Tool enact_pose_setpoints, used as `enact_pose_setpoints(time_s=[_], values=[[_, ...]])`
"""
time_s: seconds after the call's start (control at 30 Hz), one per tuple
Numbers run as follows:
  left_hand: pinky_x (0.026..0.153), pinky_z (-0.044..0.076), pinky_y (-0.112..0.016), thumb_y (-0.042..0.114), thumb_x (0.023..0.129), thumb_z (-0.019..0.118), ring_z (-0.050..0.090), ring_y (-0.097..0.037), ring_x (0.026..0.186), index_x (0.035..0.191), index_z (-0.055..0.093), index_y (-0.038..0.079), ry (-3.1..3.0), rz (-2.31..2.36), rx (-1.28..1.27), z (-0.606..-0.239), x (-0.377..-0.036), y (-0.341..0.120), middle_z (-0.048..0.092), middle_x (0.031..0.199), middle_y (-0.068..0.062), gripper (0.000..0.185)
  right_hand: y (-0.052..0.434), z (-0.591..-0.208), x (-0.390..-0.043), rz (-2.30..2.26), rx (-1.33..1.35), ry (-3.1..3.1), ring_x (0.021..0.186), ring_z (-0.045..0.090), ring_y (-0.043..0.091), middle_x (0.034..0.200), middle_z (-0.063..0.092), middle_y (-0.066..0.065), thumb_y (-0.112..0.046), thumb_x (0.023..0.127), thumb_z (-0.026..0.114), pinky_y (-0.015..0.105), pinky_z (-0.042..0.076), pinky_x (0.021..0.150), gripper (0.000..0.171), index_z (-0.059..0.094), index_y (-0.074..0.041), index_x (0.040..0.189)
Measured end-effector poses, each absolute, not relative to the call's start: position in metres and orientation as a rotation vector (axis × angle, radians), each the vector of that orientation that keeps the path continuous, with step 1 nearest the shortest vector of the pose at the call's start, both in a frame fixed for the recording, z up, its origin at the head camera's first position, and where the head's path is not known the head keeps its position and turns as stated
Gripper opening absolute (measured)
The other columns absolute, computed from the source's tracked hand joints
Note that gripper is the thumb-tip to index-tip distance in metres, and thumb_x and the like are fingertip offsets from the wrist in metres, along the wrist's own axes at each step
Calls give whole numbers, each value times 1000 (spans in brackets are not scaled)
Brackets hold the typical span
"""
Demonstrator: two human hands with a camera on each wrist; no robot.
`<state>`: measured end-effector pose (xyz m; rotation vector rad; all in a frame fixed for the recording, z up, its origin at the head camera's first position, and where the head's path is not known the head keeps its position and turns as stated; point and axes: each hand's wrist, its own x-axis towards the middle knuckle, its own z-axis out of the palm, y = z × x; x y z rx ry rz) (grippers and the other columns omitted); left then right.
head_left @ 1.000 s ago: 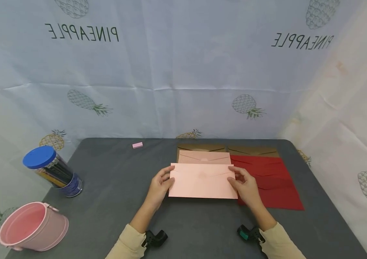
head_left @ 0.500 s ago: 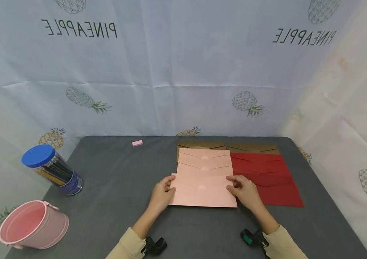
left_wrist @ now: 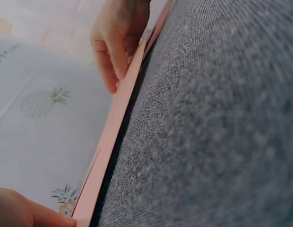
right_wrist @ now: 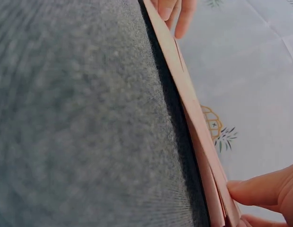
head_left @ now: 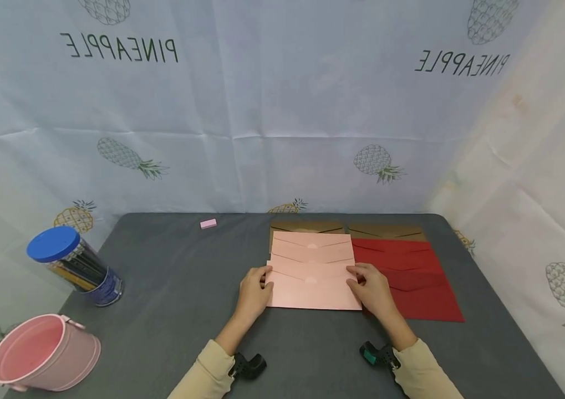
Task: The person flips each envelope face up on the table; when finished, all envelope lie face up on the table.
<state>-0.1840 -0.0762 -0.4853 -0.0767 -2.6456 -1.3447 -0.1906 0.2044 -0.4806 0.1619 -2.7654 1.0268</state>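
A pink envelope [head_left: 312, 293] lies in front of other pink envelopes [head_left: 312, 239], overlapping them in a staggered column with their flap lines showing. My left hand [head_left: 254, 292] pinches its left edge between thumb and fingers. At the opposite edge my right hand [head_left: 372, 288] pinches it the same way; the right wrist view shows the thumb [right_wrist: 255, 189] on the upper face, with the other fingers partly hidden. Seen edge-on in the left wrist view, the pink envelope [left_wrist: 111, 127] sits close over the dark cloth.
Overlapping red envelopes [head_left: 424, 288] lie to the right, partly behind my right hand. Brown-gold envelopes [head_left: 387, 231] are at the back edge. A pink eraser-like block [head_left: 208, 224], a blue-lidded jar of pencils [head_left: 82, 266] and a pink bucket [head_left: 72, 354] stand on the left side.
Both hands have lowered the pink envelope from a raised tilt onto the pink column, drawn it toward me, then shifted it slightly back. The grip at both edges stays.
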Motion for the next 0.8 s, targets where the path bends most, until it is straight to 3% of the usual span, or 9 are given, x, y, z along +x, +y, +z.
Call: enact_pose_setpoints(time_s=[0.3,0.53,0.8], values=[[77,54,-35,-4,79,66,60,-23,86,114,66,-3,-2627,-1356,-78,-490,-182,-79,57,106,-15,35,201,-486,-190,953,184,-2749,79,59,24,116,61,25,-4,79,72,35,51,66,30,70,1,108],[79,54,-38,-2,79,67,61,-24,87,112,67,-2,-2614,-1335,-75,-493,-182,-80,57,106,-14,33,199,-489,-189,892,215,-2733,104,56,39,115,61,25,-2,79,71,51,52,80,27,70,5,105],[81,54,-38,0,81,66,61,-23,91,114,66,-1,-2609,-1367,-61,-498,-182,-83,58,108,-13,33,200,-489,-188,912,224,-2707,106,55,40,117,60,25,-3,80,70,54,52,83,32,67,5,111]])
